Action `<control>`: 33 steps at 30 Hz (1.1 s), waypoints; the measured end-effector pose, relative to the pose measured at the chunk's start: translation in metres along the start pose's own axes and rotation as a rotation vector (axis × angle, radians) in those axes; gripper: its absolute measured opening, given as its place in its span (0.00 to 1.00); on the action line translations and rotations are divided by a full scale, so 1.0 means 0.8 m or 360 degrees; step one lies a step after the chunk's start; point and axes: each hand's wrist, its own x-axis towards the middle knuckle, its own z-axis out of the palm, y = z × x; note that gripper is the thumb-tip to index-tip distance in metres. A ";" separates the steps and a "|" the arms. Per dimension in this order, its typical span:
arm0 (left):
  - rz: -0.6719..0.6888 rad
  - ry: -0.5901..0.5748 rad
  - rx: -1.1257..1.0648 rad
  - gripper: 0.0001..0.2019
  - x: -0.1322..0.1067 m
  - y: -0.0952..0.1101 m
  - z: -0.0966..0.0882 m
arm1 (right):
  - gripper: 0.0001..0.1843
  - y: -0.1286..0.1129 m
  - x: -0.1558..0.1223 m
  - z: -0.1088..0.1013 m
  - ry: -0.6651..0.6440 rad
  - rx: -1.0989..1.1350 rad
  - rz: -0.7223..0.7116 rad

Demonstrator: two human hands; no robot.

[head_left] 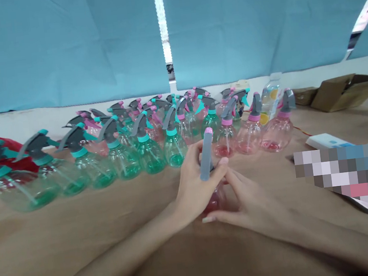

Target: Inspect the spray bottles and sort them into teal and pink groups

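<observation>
A pink spray bottle (215,201) with a grey spray head stands in front of me on the table. Wrapped round its spray head and neck is my left hand (195,176), with the grey top poking up between thumb and fingers. My right hand (243,195) grips the bottle's body low on the right side, thumb toward the near side. Most of the collar and trigger is hidden by my fingers. Just beyond my hands stand a green spray bottle (175,154) with a teal collar and a pink spray bottle (226,144).
Several green spray bottles (125,162) line the left, with more green and pink ones behind. A clear water bottle (270,95), an open cardboard box (341,93) and a white box (327,143) are at right. A red plastic bag (18,145) lies left; a blue curtain (93,42) hangs behind.
</observation>
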 end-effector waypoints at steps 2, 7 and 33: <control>-0.0023 -0.0013 0.0021 0.22 0.002 0.003 0.002 | 0.32 0.000 -0.001 0.003 0.0072 -0.0075 -0.0008; -0.0095 -0.0148 0.0020 0.29 -0.005 0.010 -0.004 | 0.24 0.003 0.000 0.004 0.0155 -0.0234 -0.0078; 0.0014 -0.0518 0.1158 0.19 -0.075 -0.066 -0.054 | 0.24 0.063 0.100 -0.018 0.0187 -0.0859 0.0093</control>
